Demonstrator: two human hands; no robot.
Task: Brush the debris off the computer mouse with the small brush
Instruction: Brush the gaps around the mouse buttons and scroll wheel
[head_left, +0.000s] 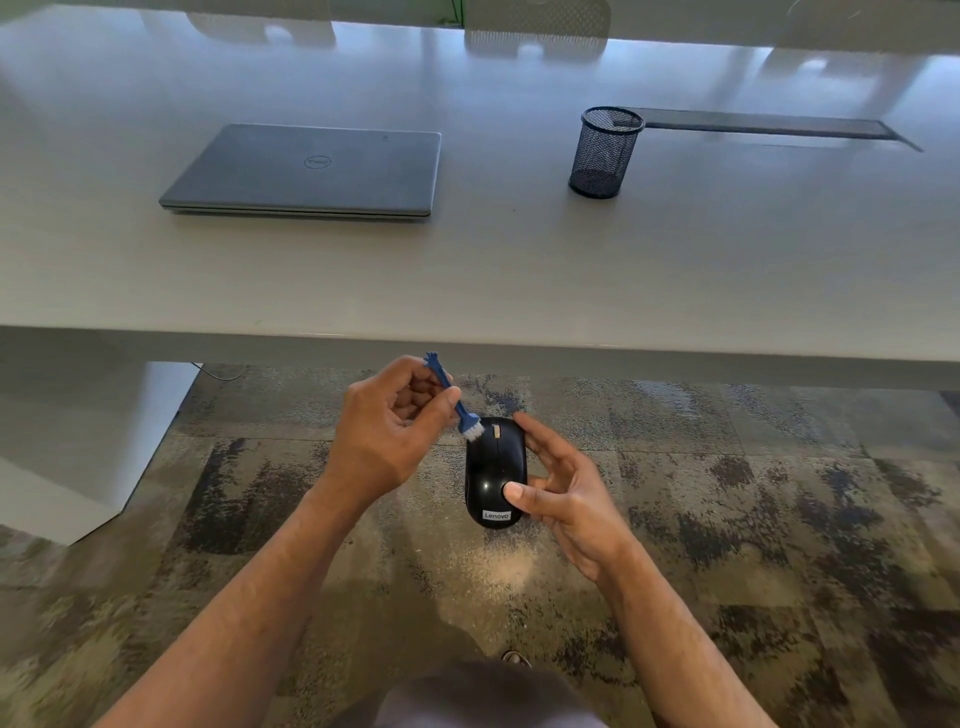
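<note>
Holding the light, glossy mouse (495, 473) in your right hand (563, 493), your left hand (387, 431) pinches the brush (453, 397) with its bristles at the mouse's 11 o'clock.

Open air is left all around the grip on the mouse (495, 470), above the carpet (727, 493). Just beyond, passage is blocked by the worktop (467, 280) edge.
</note>
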